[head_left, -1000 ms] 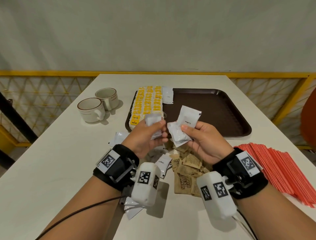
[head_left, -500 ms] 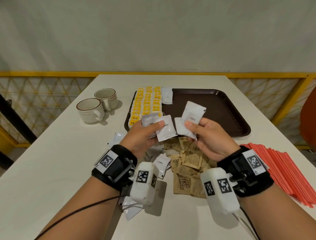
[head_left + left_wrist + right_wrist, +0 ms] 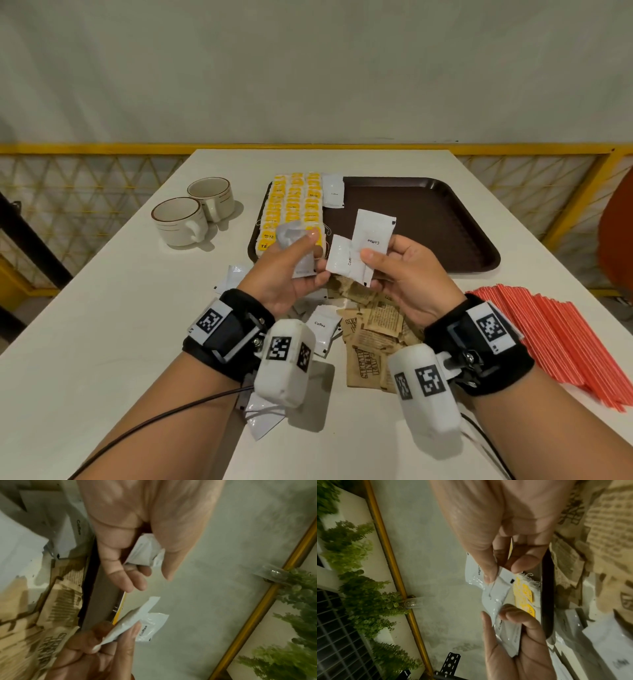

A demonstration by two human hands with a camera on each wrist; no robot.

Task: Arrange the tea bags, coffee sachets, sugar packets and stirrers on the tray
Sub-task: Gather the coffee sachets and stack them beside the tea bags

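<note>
Above the tray's (image 3: pixel 445 192) near edge, the right hand (image 3: pixel 407 274) pinches two coffee sachets (image 3: pixel 363 250), one more than half a second ago; the left hand (image 3: pixel 291 270), which passed one across, still grips a small stack (image 3: pixel 301 263). Tea bags (image 3: pixel 294 205) fill the tray's left side beside one laid sachet (image 3: pixel 333 190). Sugar packets (image 3: pixel 373 329) and stirrers (image 3: pixel 555 339) wait on the counter (image 3: pixel 102 308), so coffee placement looks next.

Left hand (image 3: pixel 137 524) pinches a coffee sachet (image 3: pixel 145 550) above sugar packets (image 3: pixel 51 615)
</note>
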